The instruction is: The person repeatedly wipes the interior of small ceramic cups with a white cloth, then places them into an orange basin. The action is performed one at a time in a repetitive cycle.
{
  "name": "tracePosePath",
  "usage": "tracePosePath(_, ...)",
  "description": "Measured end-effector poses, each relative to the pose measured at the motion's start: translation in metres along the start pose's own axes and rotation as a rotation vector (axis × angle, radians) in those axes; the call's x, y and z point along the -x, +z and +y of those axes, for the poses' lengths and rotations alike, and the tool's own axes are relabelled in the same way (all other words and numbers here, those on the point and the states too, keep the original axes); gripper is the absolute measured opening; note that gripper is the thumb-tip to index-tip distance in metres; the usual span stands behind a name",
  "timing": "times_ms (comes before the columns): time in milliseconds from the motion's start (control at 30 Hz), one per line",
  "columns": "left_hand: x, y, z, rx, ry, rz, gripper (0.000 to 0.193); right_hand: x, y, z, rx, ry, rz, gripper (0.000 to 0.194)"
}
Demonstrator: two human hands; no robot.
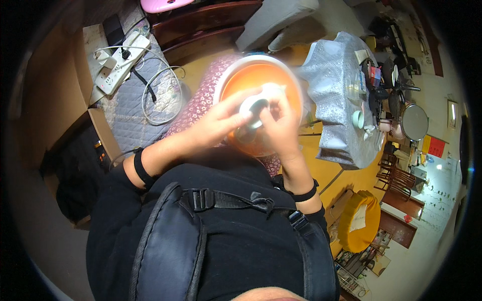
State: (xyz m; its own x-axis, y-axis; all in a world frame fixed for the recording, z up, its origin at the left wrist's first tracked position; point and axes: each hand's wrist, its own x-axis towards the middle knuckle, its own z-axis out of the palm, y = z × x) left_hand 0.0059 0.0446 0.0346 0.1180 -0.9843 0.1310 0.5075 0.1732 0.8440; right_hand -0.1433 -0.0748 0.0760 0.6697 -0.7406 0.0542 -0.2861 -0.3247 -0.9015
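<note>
A round basin with a white rim (297, 90) and an orange inside sits before me at my lap, over patterned pink cloth. Above it my left hand (226, 116) holds a small pale rounded piece, perhaps a cup (257, 107), by its side. The fingers of my right hand (280, 124) are on the other side of the same piece, with the fingertips at its opening. Strong glare washes out the fingers and the piece's upper part. Below the hands something roundish shows in the basin, too blurred to tell.
To the left a white power strip (122, 62) with a looped cable lies on a quilted cloth (131, 109), beside an open cardboard box (103, 131). A table under a silvery cloth (327, 86) stands right, bearing a green cup (358, 119). A yellow-covered round stool (367, 225) is lower right.
</note>
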Motion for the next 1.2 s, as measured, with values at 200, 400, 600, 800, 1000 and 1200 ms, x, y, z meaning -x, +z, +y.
tracePosePath(200, 0.003, -0.002, -0.002, -0.138, -0.031, 0.025, 0.063, 0.001, 0.006, 0.003, 0.361, -0.248, 0.057, 0.017)
tracePosePath(400, 0.001, 0.003, 0.004, -0.228, -0.020, 0.001, 0.067, 0.005, 0.000, -0.001, 0.256, -0.130, -0.011, 0.028)
tracePosePath(600, -0.002, 0.006, 0.001, -0.171, 0.013, 0.065, 0.072, 0.008, -0.038, -0.014, 0.253, -0.289, -0.013, 0.057)
tracePosePath(800, -0.006, -0.003, -0.004, 0.038, 0.027, 0.090, 0.065, 0.006, -0.185, 0.011, 0.233, -0.087, 0.566, 0.019)
tracePosePath(1000, -0.010, -0.014, 0.034, 0.035, -0.017, 0.066, 0.061, 0.007, -0.317, 0.080, 0.310, 0.101, 0.806, 0.015)
tracePosePath(1200, -0.008, -0.002, 0.063, 0.058, 0.006, 0.078, 0.059, -0.024, -0.357, 0.124, 0.755, 0.127, 0.756, 0.019)
